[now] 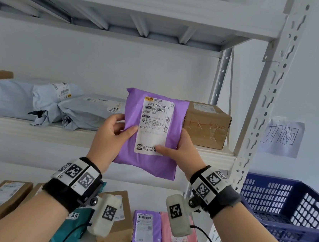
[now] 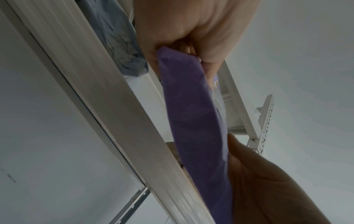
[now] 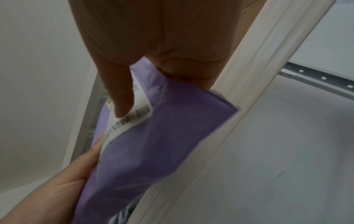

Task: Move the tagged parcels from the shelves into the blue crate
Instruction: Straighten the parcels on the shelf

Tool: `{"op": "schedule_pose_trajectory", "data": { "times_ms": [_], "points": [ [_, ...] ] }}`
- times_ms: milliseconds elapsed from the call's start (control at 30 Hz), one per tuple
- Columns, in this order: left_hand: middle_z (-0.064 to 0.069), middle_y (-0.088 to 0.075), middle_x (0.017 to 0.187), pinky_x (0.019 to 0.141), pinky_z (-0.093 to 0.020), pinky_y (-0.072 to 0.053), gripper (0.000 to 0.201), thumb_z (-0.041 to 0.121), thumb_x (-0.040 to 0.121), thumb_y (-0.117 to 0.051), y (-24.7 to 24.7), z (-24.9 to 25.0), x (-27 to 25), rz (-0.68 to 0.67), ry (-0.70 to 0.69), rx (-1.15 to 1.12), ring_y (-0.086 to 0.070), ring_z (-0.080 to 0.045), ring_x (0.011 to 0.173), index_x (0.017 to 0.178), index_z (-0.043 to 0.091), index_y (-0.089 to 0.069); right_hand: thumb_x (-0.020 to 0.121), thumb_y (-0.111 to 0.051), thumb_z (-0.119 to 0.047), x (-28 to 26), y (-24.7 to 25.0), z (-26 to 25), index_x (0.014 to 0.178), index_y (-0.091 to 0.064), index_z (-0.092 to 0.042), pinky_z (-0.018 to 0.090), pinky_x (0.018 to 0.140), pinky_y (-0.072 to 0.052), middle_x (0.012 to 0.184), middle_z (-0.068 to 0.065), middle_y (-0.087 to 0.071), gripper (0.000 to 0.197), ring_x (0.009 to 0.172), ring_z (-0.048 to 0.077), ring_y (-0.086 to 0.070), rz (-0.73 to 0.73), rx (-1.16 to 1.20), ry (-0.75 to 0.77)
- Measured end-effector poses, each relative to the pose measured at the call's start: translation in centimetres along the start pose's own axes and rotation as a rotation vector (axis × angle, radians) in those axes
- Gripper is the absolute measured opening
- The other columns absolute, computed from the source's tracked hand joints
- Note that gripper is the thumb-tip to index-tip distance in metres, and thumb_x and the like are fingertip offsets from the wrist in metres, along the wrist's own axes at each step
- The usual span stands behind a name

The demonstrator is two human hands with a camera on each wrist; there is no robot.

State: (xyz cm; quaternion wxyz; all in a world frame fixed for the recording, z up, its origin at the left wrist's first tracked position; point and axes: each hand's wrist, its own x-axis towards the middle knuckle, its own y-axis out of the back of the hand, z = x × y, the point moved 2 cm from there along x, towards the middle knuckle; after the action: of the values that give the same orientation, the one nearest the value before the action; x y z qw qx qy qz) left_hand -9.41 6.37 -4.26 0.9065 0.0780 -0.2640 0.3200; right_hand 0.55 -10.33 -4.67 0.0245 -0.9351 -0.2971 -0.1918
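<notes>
**Purple parcel held up for a label check**

Both hands hold the purple parcel [image 1: 151, 132] upright before the middle shelf [image 1: 52, 132], label facing the person, likely to read it. Left hand [image 1: 110, 135] and right hand [image 1: 183, 150] pinch its side edges, thumbs in front. The blue crate [image 1: 285, 204] waits at four o'clock.

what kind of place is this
Most likely a parcel pickup point or courier storeroom. White metal shelves hold mailer bags and taped boxes with shipping labels, both hands grip a purple parcel with its barcode label facing up, and a blue crate stands to the right.
</notes>
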Motion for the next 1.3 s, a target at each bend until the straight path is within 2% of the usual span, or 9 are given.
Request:
{"op": "schedule_pose_trajectory", "data": {
  "times_ms": [167,367,600,700,767,833,1000,1167,1300],
  "points": [
    [0.003,-0.072,0.104,0.082,-0.035,-0.057,0.041,0.019,0.086,-0.068,-0.4,0.0,-0.2,-0.048,0.056,-0.086,-0.07,-0.013,0.092,0.123,0.019,-0.051,0.073,-0.076,0.008,0.4,0.4,0.5,0.113,-0.046,-0.016,0.029,0.081,-0.057,0.107,-0.002,-0.065,0.055,0.092,0.009,-0.067,0.071,-0.012,0.038],
    [0.007,-0.07,0.107,0.073,-0.023,-0.056,0.047,0.017,0.082,-0.07,-0.5,-0.2,-0.4,-0.148,0.109,-0.153,-0.07,-0.007,0.089,0.121,0.029,-0.046,0.074,-0.076,0.005,0.9,1.1,0.9,0.115,-0.046,-0.017,0.041,0.09,-0.054,0.115,0.004,-0.063,0.056,0.105,0.021,-0.063,0.161,-0.088,0.091],
    [0.014,-0.049,0.132,0.077,-0.026,-0.057,0.101,0.025,0.064,-0.082,0.1,-0.8,-0.6,-0.25,0.025,0.009,-0.068,-0.012,0.099,0.142,0.047,-0.022,0.074,-0.078,0.0,1.6,1.4,0.6,0.116,-0.045,-0.018,0.036,0.087,-0.055,0.114,0.0,-0.062,0.056,0.104,0.019,-0.062,0.233,-0.125,0.097],
    [0.023,-0.023,0.147,0.095,-0.022,-0.049,0.109,0.039,0.057,-0.085,0.5,-1.1,-0.6,-0.261,-0.177,0.19,-0.049,-0.009,0.127,0.139,0.057,-0.014,0.074,-0.078,-0.002,2.5,1.4,-0.1,0.118,-0.043,-0.018,0.04,0.089,-0.054,0.115,0.001,-0.062,0.059,0.105,0.02,-0.062,0.204,-0.17,0.061],
    [0.023,-0.007,0.154,0.112,-0.02,-0.027,0.109,0.047,0.06,-0.084,0.6,-1.3,-0.5,-0.281,-0.338,0.397,-0.019,-0.006,0.145,0.141,0.056,-0.013,0.074,-0.079,-0.001,3.1,1.3,-0.5,0.121,-0.043,-0.014,0.038,0.087,-0.054,0.111,0.0,-0.062,0.061,0.103,0.021,-0.063,0.187,-0.191,0.048],
    [0.02,0.0,0.156,0.113,-0.019,-0.014,0.103,0.047,0.062,-0.083,0.6,-1.4,-0.5,-0.294,-0.444,0.609,-0.001,0.001,0.145,0.143,0.052,-0.018,0.073,-0.079,-0.001,3.7,1.1,-0.8,0.127,-0.042,-0.01,0.036,0.083,-0.055,0.109,0.0,-0.063,0.066,0.1,0.022,-0.064,0.182,-0.179,0.02],
    [0.005,-0.015,0.161,0.114,-0.05,-0.029,0.087,0.032,0.069,-0.085,0.4,-2.4,0.0,-0.285,-0.562,0.826,-0.023,-0.029,0.145,0.144,0.033,-0.041,0.073,-0.08,-0.001,5.0,0.1,-0.4,0.135,-0.039,-0.007,0.045,0.087,-0.056,0.116,0.009,-0.065,0.075,0.099,0.026,-0.067,0.18,-0.123,-0.091],
    [-0.002,-0.04,0.15,0.107,-0.044,-0.04,0.073,0.018,0.072,-0.083,-0.1,-2.6,0.4,-0.283,-0.615,0.824,-0.046,-0.029,0.131,0.137,0.026,-0.053,0.072,-0.08,-0.002,5.8,-0.1,0.1,0.136,-0.039,-0.009,0.046,0.092,-0.053,0.121,0.012,-0.063,0.076,0.104,0.028,-0.064,0.214,-0.117,-0.143],
    [-0.003,-0.047,0.146,0.105,-0.034,-0.034,0.065,0.011,0.076,-0.079,-0.5,-2.3,0.9,-0.275,-0.62,0.792,-0.051,-0.028,0.126,0.135,0.022,-0.056,0.068,-0.083,-0.005,6.5,0.0,0.1,0.136,-0.043,-0.007,0.047,0.091,-0.054,0.119,0.01,-0.065,0.079,0.103,0.027,-0.066,0.209,-0.106,-0.161]
  ]
}}
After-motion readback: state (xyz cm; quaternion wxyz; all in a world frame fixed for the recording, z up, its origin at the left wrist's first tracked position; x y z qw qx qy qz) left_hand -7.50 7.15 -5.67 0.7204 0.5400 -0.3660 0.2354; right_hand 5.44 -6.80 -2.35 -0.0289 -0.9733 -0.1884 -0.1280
